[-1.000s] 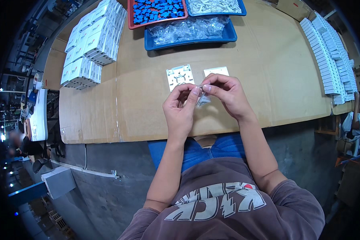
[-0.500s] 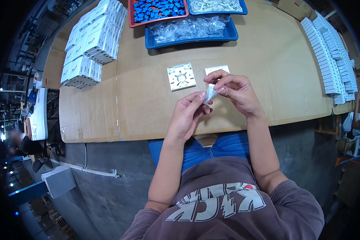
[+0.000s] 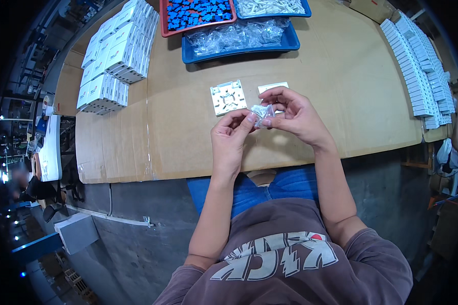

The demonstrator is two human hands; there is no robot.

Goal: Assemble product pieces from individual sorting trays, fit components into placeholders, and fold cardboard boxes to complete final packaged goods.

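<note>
Between my two hands is a small clear plastic bag (image 3: 264, 114) with whitish pieces in it. My left hand (image 3: 232, 137) pinches its left side between thumb and fingers. On the other side, my right hand (image 3: 299, 117) grips the bag with thumb and fingertips, the fingers curled above it. Just beyond my left hand, a square white plastic tray with slots and a round centre (image 3: 228, 98) lies on the cardboard-covered table. A second white piece (image 3: 273, 86) lies behind my right hand, mostly hidden by it.
At the back stand a red tray (image 3: 164, 20) of blue clips, a blue tray (image 3: 295, 44) of clear bags and another blue tray (image 3: 306, 12) of white parts. White boxes are stacked at the left (image 3: 118, 51) and right (image 3: 414, 66). The cardboard tabletop (image 3: 183, 147) ends before my lap.
The bag has gone from narrow and bunched to spread wider, its contents showing more. My hands have drawn slightly apart, the left shifting a little left.
</note>
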